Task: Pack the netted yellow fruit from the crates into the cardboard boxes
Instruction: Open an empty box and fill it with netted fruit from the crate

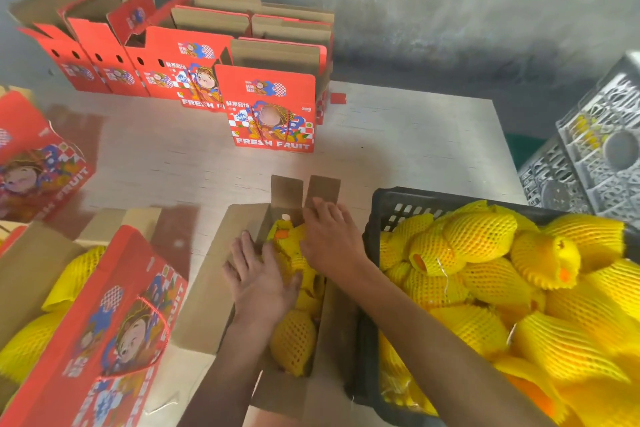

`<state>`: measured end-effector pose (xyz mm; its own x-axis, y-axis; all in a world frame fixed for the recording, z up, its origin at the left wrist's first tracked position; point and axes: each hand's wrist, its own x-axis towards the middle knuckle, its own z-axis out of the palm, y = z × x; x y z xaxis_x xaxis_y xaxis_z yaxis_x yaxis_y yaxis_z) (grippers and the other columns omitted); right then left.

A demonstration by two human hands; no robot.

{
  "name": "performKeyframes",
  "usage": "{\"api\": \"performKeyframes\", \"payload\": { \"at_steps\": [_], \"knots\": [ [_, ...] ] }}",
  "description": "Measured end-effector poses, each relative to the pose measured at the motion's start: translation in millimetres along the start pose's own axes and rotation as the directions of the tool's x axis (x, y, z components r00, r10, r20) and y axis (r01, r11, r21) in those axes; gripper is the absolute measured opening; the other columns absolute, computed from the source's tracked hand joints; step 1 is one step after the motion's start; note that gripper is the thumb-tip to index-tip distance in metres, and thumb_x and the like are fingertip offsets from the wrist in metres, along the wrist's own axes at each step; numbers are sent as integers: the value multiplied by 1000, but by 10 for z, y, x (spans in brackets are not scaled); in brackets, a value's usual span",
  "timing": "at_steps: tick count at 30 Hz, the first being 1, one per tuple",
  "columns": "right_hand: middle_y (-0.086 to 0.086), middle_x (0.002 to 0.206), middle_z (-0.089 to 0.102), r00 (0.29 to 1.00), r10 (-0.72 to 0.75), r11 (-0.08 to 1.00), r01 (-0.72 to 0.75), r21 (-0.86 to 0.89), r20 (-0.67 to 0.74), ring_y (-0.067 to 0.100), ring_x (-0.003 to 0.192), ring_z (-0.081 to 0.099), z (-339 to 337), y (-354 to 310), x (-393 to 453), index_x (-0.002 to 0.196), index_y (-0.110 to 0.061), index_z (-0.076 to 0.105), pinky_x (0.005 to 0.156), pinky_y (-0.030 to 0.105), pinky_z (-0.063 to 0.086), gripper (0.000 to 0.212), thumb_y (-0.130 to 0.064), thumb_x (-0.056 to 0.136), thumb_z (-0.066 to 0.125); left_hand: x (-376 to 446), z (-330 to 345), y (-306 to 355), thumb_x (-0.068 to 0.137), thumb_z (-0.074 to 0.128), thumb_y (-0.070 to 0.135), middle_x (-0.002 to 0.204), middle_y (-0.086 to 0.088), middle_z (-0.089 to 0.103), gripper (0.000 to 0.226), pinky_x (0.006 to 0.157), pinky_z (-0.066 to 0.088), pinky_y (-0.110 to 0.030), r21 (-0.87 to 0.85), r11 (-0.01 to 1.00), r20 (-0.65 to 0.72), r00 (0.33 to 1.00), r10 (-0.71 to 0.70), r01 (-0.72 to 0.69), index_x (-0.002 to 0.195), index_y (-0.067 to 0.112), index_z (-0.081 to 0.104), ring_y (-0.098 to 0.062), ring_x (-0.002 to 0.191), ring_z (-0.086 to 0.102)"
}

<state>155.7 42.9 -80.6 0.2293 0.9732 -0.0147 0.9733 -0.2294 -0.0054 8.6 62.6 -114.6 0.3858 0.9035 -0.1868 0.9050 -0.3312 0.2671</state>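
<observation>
Both hands settling netted fruit [294, 340] into the open box [221, 288], lower centre.
Left hand [259, 284] and right hand [329, 239] are pressing flat, fingers released; fruit likely soft, bruisable, best cupped around the foam-netted middle.

Pale wood-grain desk [398, 135], far edge against a grey wall. Landmark: upright red box [273, 107] printed FRESH FRUIT, standing mid-desk.
- Behind and left of it: a row of open red boxes [114, 62], flaps up, running along the wall.
- Just right of it: small red scrap [338, 98] flat on the desk.
- Far left of it: another red box [38, 163], tilted, at the desk's left edge.
- Nearer than it, centre: open cardboard box [221, 274] with netted yellow fruit inside.
- Near left: open box [31, 270] with fruit, printed red flap over it.
- Near right: black crate [388, 208] heaped with netted fruit, touching the centre box.
</observation>
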Motion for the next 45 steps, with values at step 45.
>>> {"api": "performKeyframes", "payload": {
  "at_steps": [45],
  "knots": [
    [14,173,1,971,-14,983,-30,179,240,32,160,1,-160,-257,-766,164,-12,6,128,45,9,74,-21,106,51,-778,-379,-268,89,73,46,146,-2,50,67,112,36,-33,-408,905,-8,992,127,-119,146,22,48,-24,134,44]
  ]
}}
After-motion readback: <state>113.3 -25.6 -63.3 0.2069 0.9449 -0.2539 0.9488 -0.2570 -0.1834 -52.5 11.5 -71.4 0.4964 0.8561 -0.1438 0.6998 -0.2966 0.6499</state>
